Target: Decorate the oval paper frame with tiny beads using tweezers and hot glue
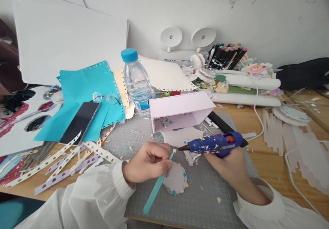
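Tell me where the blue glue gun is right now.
The blue glue gun is right of centre in the head view, held in the right hand, its nozzle near the upper end of the teal stick.

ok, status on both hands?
Left hand pinching teal stick. Right hand holding glue gun, nozzle close to stick's upper end. Round disc on mat, near left hand.

Soft, fairly bright light spreads evenly over my left hand (151,162) and right hand (231,170), though I cannot tell its source. Shading in my white sleeves (77,198) is gentle. Small glints mark the bottle (137,78). The wall (144,6) dims toward the upper right corner. The wide lens stretches things near the edges, where detail looks soft.
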`<state>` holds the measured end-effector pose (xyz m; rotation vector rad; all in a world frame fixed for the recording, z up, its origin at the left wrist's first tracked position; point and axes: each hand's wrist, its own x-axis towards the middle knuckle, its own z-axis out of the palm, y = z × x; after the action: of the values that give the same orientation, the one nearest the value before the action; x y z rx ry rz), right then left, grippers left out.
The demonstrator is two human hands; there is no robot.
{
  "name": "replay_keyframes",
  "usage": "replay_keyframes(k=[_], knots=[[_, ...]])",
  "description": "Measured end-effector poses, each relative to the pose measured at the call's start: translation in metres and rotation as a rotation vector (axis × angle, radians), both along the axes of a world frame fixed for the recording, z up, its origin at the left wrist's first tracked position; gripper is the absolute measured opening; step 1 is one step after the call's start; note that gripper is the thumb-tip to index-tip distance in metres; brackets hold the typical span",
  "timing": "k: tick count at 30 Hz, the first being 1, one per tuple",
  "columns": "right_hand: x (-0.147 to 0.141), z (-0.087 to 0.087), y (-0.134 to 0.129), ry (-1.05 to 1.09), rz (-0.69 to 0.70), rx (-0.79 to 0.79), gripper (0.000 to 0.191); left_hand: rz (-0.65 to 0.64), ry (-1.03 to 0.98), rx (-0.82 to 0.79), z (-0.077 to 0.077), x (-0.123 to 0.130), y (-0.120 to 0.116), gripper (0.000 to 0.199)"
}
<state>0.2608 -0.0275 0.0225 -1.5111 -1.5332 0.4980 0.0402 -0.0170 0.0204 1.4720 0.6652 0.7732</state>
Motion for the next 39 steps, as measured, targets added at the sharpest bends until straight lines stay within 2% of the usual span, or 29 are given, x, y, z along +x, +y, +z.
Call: replay_keyframes(k=[11,23,39], knots=[[0.003,-0.003,0.001,-0.053,0.056,0.072,0.012,-0.025,-0.073,0.030,-0.002,0.000,-0.001,0.033],[0.004,-0.005,0.001,-0.063,0.087,0.125,0.013,-0.021,-0.048,0.025,-0.002,0.000,0.001,0.037],[0.008,-0.011,-0.001,-0.079,0.115,0.113,0.018,-0.023,-0.054,0.047,-0.002,0.000,-0.001,0.037]])
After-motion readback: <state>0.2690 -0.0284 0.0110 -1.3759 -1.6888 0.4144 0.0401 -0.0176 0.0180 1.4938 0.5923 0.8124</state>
